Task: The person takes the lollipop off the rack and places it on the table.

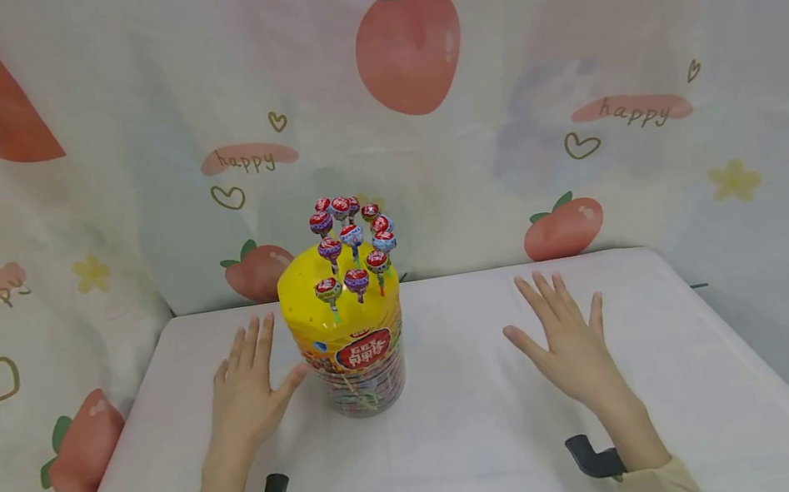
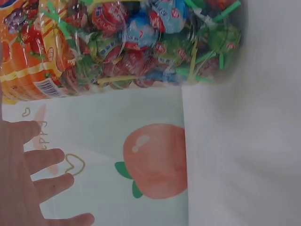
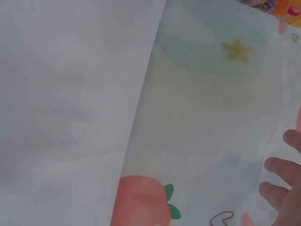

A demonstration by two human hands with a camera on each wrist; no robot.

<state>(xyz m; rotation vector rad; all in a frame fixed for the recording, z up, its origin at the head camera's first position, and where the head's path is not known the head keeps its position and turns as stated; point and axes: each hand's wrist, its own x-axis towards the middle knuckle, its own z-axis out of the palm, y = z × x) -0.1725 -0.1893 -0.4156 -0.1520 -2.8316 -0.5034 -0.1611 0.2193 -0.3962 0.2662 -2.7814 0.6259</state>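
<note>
Yellow tops the lollipop tub [image 1: 347,338] on the white tabletop [image 1: 461,447]. The left hand [image 1: 247,393] is just beside it, the right hand [image 1: 569,343] well apart, both with fingers spread loose.

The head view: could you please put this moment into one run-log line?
left hand: empty, beside tub | right hand: empty, apart from tub | tub: upright on table | lollipops: on lid

We have room over the bench [image 1: 465,421] between the jar [image 1: 367,351] and our right hand [image 1: 571,347]; the jar, topped with lollipops [image 1: 357,281], bars our left hand [image 1: 244,393] from the middle; cloth [image 1: 462,186] bounds the back.
</note>
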